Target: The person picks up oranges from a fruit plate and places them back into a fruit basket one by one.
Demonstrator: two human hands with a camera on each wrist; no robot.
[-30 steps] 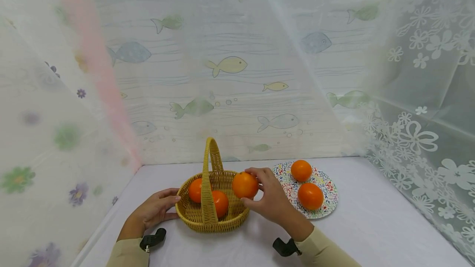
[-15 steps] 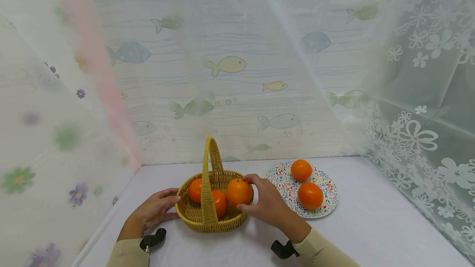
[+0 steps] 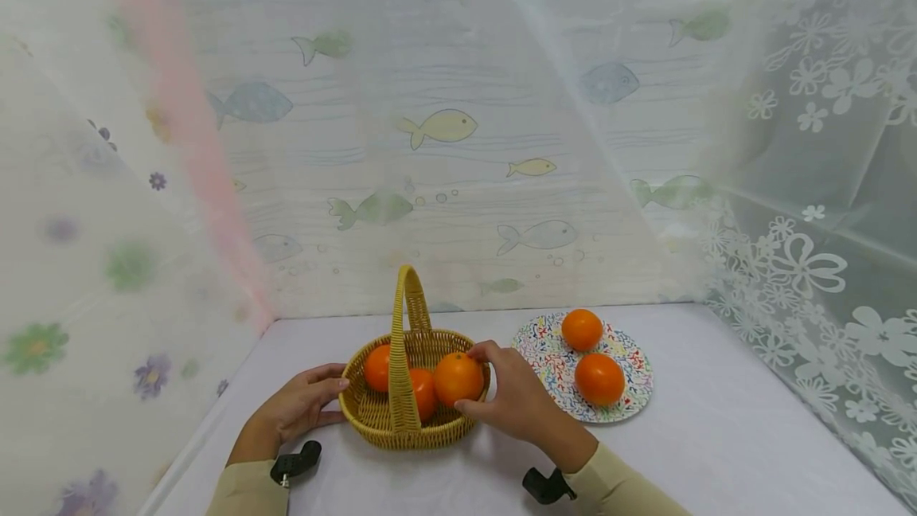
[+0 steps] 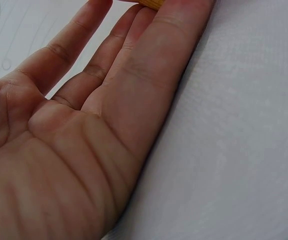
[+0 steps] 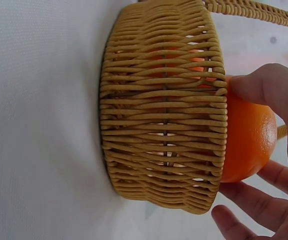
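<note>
In the head view, my right hand (image 3: 517, 392) holds an orange (image 3: 458, 379) low inside the right end of a yellow wicker basket (image 3: 408, 438). Thumb and fingers span opposite sides of the fruit; in the right wrist view, the orange (image 5: 249, 137) rises above the basket's woven wall (image 5: 164, 120). Two more oranges lie in the basket, one (image 3: 377, 367) left of the arched handle (image 3: 401, 341), the other (image 3: 424, 394) partly behind it. My left hand (image 3: 304, 402) holds the basket's left end, a fingertip at the rim and other fingers along the outer wall.
A round plate (image 3: 540, 349) with a colourful pattern stands to the right, bearing a smaller orange (image 3: 582, 330) at the back and a larger orange (image 3: 599, 379) in front. White cloth (image 3: 716, 420) covers the table. A fish-print curtain (image 3: 458, 181) hangs behind.
My right hand has lowered the orange from over the basket's right rim into its right end, moving slightly left and down. The left hand and basket have stayed in place.
</note>
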